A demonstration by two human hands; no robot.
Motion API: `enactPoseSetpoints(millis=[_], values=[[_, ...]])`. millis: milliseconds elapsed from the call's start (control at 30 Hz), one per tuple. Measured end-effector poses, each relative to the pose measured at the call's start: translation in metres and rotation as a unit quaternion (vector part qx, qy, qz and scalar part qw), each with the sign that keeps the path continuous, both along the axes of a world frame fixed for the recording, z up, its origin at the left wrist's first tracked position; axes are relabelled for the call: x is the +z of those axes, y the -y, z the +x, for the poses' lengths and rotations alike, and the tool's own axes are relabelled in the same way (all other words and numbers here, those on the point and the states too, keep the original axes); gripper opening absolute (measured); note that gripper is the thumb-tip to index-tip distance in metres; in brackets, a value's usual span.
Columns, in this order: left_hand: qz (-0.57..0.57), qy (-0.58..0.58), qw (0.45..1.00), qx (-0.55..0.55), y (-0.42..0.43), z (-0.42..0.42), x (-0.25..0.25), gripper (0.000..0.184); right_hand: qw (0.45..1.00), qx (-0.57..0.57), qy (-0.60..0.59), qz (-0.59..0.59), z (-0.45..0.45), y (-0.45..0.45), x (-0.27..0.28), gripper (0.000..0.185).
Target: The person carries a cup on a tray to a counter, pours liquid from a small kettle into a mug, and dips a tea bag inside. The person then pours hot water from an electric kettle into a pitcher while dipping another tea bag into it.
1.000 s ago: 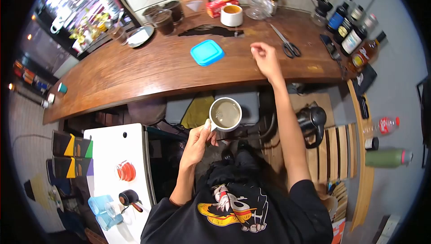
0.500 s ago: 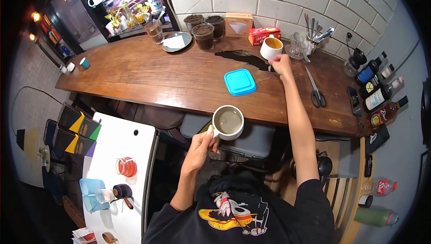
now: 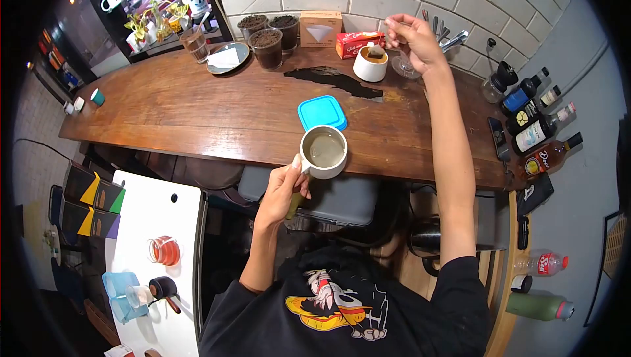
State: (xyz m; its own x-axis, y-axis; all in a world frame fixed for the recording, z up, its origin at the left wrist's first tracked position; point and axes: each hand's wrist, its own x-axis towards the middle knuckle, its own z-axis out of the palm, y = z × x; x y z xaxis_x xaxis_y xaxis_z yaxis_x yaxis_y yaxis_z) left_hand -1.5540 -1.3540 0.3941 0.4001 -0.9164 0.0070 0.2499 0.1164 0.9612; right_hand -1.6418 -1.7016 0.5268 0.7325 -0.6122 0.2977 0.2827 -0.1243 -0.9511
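By its handle, my left hand [image 3: 282, 189] holds a white mug [image 3: 324, 172] of pale, cloudy liquid at the table's front edge. My right hand [image 3: 414, 38] is raised over the back of the table, fingers pinched on the thin string of a tea bag [image 3: 376, 51]. That tea bag hangs at the mouth of a second white mug [image 3: 369, 70] with an orange-yellow inside. Whether it touches the rim I cannot tell. Close to the left hand's mug lies a turquoise square lid [image 3: 322, 112]. Behind the second mug stands a red box [image 3: 351, 44].
Cups of dark grounds [image 3: 267, 51], a filter box [image 3: 321, 28] and a plate [image 3: 244, 56] line the wall. Bottles [image 3: 536, 135] crowd the right end. A jagged dark patch [image 3: 328, 80] marks the tabletop. A white table [image 3: 154, 209] holds a glass server [image 3: 164, 250].
My right hand has risen from beside the second mug, and the tea bag now shows at its mouth. The view has shifted; my right forearm now covers the scissors. The left hand keeps its mug.
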Motion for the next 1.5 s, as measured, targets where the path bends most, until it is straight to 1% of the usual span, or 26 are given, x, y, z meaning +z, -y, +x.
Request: enactPoseSetpoints(millis=[33,100,167,200,367,433,467,500,567,600,633,733,800,833,900,933,967,1033,1100,1133,1167,1233,1300,1367,1433,1500], values=[[0.001,-0.002,1.000,0.003,0.003,0.000,-0.001,0.042,0.999,0.029,0.014,-0.001,-0.004,-0.008,0.008,0.016],[-0.007,-0.013,1.000,-0.010,0.007,-0.001,-0.005,0.042,0.999,0.032,0.020,-0.012,-0.010,-0.028,0.019,0.016],[-0.003,-0.015,1.000,-0.012,0.011,-0.003,-0.007,0.042,0.996,0.061,0.027,-0.056,-0.017,-0.047,0.029,0.015],[0.002,-0.011,1.000,-0.011,0.013,-0.004,-0.009,0.042,0.994,0.066,0.033,-0.078,-0.018,-0.056,0.031,0.014],[0.017,-0.013,1.000,-0.003,0.018,-0.011,-0.010,0.044,0.992,0.076,0.005,-0.102,-0.030,-0.103,0.032,0.014],[0.016,-0.013,1.000,-0.006,0.019,-0.014,-0.012,0.044,0.991,0.094,-0.032,-0.089,-0.035,-0.120,0.028,0.013],[0.014,-0.012,1.000,-0.009,0.019,-0.015,-0.013,0.044,0.987,0.084,-0.062,-0.125,-0.038,-0.129,0.027,0.014],[0.014,-0.012,1.000,-0.009,0.019,-0.015,-0.014,0.044,0.987,0.085,-0.062,-0.124,-0.038,-0.136,0.023,0.014],[0.009,-0.018,1.000,-0.014,0.020,-0.016,-0.015,0.044,0.980,0.088,-0.114,-0.139,-0.040,-0.148,0.010,0.014],[0.009,-0.018,1.000,-0.016,0.020,-0.017,-0.016,0.044,0.978,0.069,-0.126,-0.152,-0.040,-0.155,0.002,0.012],[0.012,-0.020,1.000,-0.017,0.020,-0.018,-0.016,0.044,0.966,0.069,-0.149,-0.200,-0.044,-0.158,-0.003,0.010],[0.016,-0.018,1.000,-0.019,0.022,-0.020,-0.019,0.044,0.959,0.082,-0.175,-0.205,-0.048,-0.162,-0.005,0.010],[0.014,-0.015,1.000,-0.021,0.023,-0.020,-0.020,0.044,0.966,0.014,-0.144,-0.214,-0.052,-0.164,0.000,0.011],[0.013,-0.017,1.000,-0.019,0.023,-0.020,-0.021,0.044,0.966,0.012,-0.144,-0.214,-0.053,-0.164,-0.001,0.011],[0.010,-0.018,1.000,-0.021,0.024,-0.021,-0.020,0.045,0.957,0.013,-0.167,-0.236,-0.052,-0.159,-0.009,0.011],[0.015,-0.022,0.999,-0.019,0.024,-0.022,-0.019,0.045,0.950,0.055,-0.187,-0.246,-0.051,-0.157,-0.015,0.010],[0.020,-0.026,0.999,-0.016,0.024,-0.022,-0.018,0.045,0.949,0.059,-0.182,-0.251,-0.051,-0.158,-0.017,0.010],[0.018,-0.026,0.999,-0.018,0.025,-0.021,-0.018,0.045,0.958,0.039,-0.148,-0.242,-0.052,-0.159,-0.016,0.010],[0.020,-0.029,0.999,-0.020,0.024,-0.022,-0.019,0.045,0.975,0.011,-0.098,-0.198,-0.056,-0.162,-0.003,0.010],[0.016,-0.021,0.999,-0.018,0.025,-0.021,-0.020,0.045,0.968,0.004,-0.091,-0.232,-0.053,-0.158,-0.009,0.010],[0.012,-0.012,1.000,-0.017,0.026,-0.021,-0.020,0.045,0.969,0.003,-0.091,-0.231,-0.052,-0.158,-0.014,0.010],[0.017,-0.013,1.000,-0.017,0.025,-0.022,-0.018,0.045,0.947,0.071,-0.166,-0.265,-0.048,-0.158,-0.022,0.010],[0.021,-0.016,1.000,-0.013,0.026,-0.022,-0.017,0.045,0.949,0.070,-0.154,-0.265,-0.048,-0.157,-0.023,0.010],[0.010,-0.007,1.000,-0.014,0.026,-0.022,-0.019,0.044,0.980,0.025,-0.103,-0.168,-0.052,-0.158,-0.015,0.009],[0.014,-0.012,1.000,-0.013,0.026,-0.021,-0.020,0.044,0.978,0.024,-0.096,-0.184,-0.052,-0.159,-0.013,0.009],[0.018,-0.017,1.000,-0.018,0.026,-0.021,-0.020,0.044,0.967,0.059,-0.134,-0.208,-0.048,-0.158,-0.028,0.008]])
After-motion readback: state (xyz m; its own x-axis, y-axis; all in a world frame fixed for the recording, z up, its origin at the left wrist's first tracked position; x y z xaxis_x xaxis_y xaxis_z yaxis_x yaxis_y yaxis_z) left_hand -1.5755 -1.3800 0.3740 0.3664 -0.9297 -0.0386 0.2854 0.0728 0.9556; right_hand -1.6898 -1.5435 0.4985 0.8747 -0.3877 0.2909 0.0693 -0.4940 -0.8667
